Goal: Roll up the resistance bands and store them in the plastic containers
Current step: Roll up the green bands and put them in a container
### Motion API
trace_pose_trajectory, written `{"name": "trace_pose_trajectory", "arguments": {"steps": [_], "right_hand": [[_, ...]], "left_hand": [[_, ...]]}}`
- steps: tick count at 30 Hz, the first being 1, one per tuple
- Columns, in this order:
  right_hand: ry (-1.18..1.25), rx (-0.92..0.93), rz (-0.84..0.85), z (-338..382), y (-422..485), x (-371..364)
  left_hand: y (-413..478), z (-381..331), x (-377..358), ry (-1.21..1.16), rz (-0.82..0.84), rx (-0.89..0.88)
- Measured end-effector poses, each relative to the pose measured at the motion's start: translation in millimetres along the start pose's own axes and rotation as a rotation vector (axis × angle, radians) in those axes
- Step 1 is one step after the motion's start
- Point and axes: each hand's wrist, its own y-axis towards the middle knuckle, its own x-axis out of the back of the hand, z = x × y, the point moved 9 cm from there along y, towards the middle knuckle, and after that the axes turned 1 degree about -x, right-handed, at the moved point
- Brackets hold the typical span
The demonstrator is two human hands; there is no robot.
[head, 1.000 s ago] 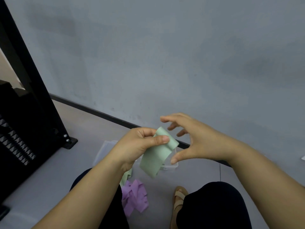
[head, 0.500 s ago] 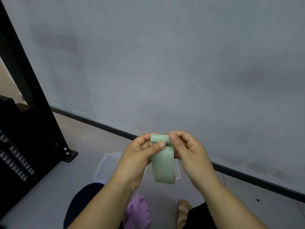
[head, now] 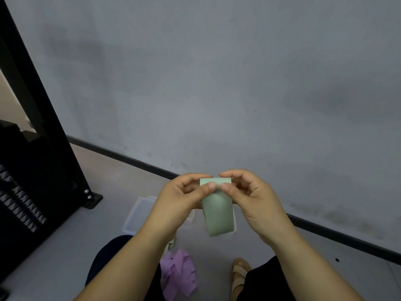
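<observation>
1. Green band (head: 217, 216) held in the air above the container (head: 138, 213); top edge turned over, the rest hanging down.
2. Left hand (head: 178, 200) pinches the band's top: thumb on the front, fingers curled behind.
3. Right hand (head: 255, 198) pinches the same top edge, thumb just beside the left thumb.
4. Purple band (head: 178, 274) lies crumpled on the floor, on the person's side of the container.
5. Black frame (head: 43, 148) stands left of the container.

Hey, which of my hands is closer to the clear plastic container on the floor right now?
Left. The left hand overlaps the container on its right side in this view; the right hand sits farther right, beyond the green band both pinch.
</observation>
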Motion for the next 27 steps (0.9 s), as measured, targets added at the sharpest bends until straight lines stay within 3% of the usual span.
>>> {"name": "trace_pose_trajectory", "arguments": {"steps": [7,15,27], "right_hand": [[-0.044,0.028,0.06,-0.2,-0.6,-2.8],[-0.049,-0.099,0.032,-12.0,-1.4,-1.1],[0.019,-0.067,0.038,-13.1,-2.2,-0.7]], "left_hand": [[2.4,-6.3,6.9,0.083,0.003,-0.049],[1.5,-9.6,6.3,0.051,0.019,-0.108],[-1.1,-5.0,1.0,0.063,0.055,-0.102]]}}
